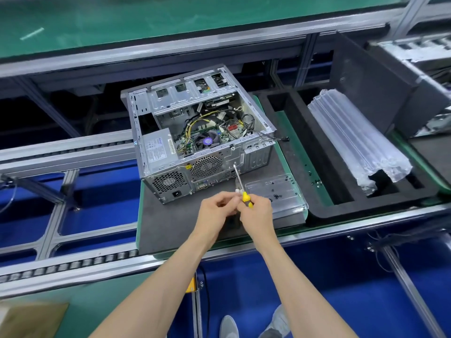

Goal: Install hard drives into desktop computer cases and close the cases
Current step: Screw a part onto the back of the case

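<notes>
My right hand (256,211) grips the yellow-handled screwdriver (240,185); my left hand (214,211) pinches near its shaft, on what I cannot tell. The open desktop case (195,132) lies on a grey mat (170,223), its power-supply label too small to read. A clear screw tray (275,191) sits just right, black foam tray (324,172) beyond.

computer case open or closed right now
Open: the computer case lies with its side panel off, so the fan, cables and power supply show from above.
</notes>
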Demonstrator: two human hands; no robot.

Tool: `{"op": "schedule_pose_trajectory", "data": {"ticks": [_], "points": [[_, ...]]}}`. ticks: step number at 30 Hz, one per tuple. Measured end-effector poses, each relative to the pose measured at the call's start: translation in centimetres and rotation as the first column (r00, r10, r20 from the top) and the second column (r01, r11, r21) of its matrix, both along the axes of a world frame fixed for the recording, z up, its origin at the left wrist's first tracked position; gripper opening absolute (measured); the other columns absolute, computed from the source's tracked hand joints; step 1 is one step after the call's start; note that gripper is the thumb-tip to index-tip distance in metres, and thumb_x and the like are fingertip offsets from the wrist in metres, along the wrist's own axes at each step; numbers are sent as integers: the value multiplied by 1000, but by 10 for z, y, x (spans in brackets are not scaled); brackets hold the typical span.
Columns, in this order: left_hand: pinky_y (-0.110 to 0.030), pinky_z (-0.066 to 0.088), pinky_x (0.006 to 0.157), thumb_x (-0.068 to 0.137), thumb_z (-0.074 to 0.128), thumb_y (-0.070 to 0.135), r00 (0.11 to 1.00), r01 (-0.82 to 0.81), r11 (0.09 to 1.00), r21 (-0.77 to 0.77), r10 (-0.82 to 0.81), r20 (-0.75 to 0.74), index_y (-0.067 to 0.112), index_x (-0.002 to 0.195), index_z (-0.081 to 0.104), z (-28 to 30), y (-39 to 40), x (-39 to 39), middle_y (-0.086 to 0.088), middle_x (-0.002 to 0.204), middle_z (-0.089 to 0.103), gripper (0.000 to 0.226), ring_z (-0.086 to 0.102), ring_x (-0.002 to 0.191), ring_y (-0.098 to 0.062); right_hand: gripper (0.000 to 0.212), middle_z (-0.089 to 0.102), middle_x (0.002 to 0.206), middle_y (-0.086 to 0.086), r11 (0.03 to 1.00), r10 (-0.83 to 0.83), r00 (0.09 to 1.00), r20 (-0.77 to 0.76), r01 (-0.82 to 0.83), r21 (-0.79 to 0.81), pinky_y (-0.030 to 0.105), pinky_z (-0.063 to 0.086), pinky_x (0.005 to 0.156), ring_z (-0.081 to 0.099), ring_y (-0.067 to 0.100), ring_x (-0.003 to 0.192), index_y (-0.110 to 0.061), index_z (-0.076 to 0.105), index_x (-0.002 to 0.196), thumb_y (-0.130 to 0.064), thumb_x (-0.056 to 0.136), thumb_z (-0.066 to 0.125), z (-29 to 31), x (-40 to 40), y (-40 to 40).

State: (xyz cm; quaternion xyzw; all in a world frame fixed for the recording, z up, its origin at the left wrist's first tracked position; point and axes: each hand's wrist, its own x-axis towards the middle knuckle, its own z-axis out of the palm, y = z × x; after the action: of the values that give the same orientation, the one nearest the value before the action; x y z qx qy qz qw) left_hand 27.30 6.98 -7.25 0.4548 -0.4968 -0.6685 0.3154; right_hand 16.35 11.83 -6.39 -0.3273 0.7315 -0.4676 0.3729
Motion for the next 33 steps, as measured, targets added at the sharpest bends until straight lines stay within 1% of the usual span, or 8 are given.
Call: {"op": "schedule_pose_trajectory", "data": {"ticks": [4, 6, 8, 10, 13, 18, 24, 33], "points": [[-29, 60, 79, 85, 78, 14, 992, 27, 984, -177, -4, 127, 22, 99, 82, -2, -8, 11, -1, 89, 79, 16, 75, 86, -20, 17, 54, 51, -1, 997, -63, 956, 287, 44, 71, 16, 35, 41, 46, 7, 45, -4, 70, 78, -5, 92, 61, 3, -5, -3], [-22, 58, 71, 86, 77, 10, 977, 67, 960, -272, -8, 213, 28, 87, 83, -2, -14, 11, 4, 81, 78, 20, 74, 77, -15, 14, 59, 59, 4, 994, -93, 910, 405, 59, 96, 20, 34, 41, 48, 11, 46, 3, 71, 86, -5, 91, 61, 4, -7, -4], [-17, 56, 67, 88, 73, 8, 947, 92, 942, -323, 17, 321, 28, 80, 80, -2, -20, 10, 4, 75, 76, 23, 71, 70, -13, 16, 63, 65, 6, 993, -80, 894, 442, 36, 109, 21, 33, 40, 49, 12, 46, 3, 71, 88, -9, 91, 62, 5, -7, -5], [-23, 59, 71, 93, 66, 6, 954, -26, 977, -214, 88, 288, 15, 84, 77, -4, -25, 7, -3, 77, 76, 17, 73, 74, -18, 18, 64, 67, 5, 995, -37, 917, 396, -2, 98, 22, 35, 42, 49, 13, 46, 3, 69, 89, -13, 93, 60, 6, -6, -6], [-30, 61, 75, 101, 52, 4, 966, -257, 953, 161, 255, 32, -1, 100, 66, -5, -31, 0, -19, 92, 76, 15, 75, 88, -29, 21, 63, 64, 3, 996, 37, 968, 250, -58, 75, 26, 40, 50, 48, 13, 46, -4, 68, 92, -18, 99, 53, 4, -3, -5], [-33, 54, 84, 105, 50, 12, 859, -245, 818, 520, 432, -275, 6, 105, 61, 5, -40, -8, -14, 108, 76, 13, 75, 96, -21, 22, 64, 59, 3, 983, 156, 976, 150, -169, 76, 32, 42, 56, 49, 16, 48, -11, 69, 91, -18, 100, 50, -1, -3, 2], [-29, 55, 77, 100, 60, 20, 855, -192, 794, 577, 424, -299, 7, 103, 65, 8, -39, -16, -9, 104, 77, 15, 76, 92, -16, 25, 67, 63, 5, 976, 207, 978, -18, -205, 78, 37, 48, 65, 55, 12, 55, -12, 69, 83, -21, 100, 53, -5, -4, 3], [-30, 56, 79, 98, 62, 19, 849, -205, 768, 607, 448, -280, 5, 102, 65, 16, -42, -23, -10, 98, 78, 15, 77, 86, -17, 25, 67, 63, 4, 981, 189, 980, -63, -186, 51, 42, 54, 71, 60, 15, 61, -16, 68, 78, -17, 98, 53, -2, -3, 7]]}}
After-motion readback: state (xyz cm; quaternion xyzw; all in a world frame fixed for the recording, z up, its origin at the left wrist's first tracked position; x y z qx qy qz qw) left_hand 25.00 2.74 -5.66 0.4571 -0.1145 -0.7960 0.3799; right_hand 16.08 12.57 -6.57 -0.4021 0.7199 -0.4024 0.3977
